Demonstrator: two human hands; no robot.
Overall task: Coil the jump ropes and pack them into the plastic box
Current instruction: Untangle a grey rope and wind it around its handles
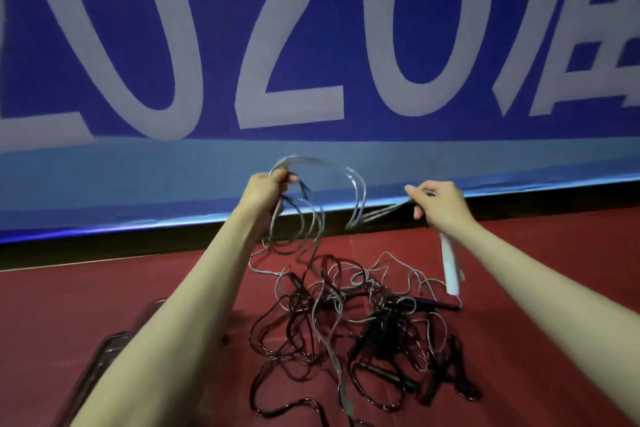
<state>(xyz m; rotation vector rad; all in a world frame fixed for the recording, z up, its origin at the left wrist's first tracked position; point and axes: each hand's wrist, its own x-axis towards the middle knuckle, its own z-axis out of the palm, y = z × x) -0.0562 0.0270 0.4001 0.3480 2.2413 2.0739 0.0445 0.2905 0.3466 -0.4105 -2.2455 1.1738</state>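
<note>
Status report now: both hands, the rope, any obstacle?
Left hand grips grey rope loops; right hand pinches it. Tangled pile below snags it. Plastic box untouched.

both bare forearms are stretched forward and upward from the lower corners of the view, converging slightly toward the middle. the left hand [268,188] is raised at the end of a straight arm, its fingers curled into a fist around a bundle of grey rope loops [311,184], knuckles turned up and away. the right hand [438,201] is held at about the same height, well apart from the left, palm turned down, with thumb and forefinger pinched on a strand of the same rope and the remaining fingers loosely curled beneath.
</note>
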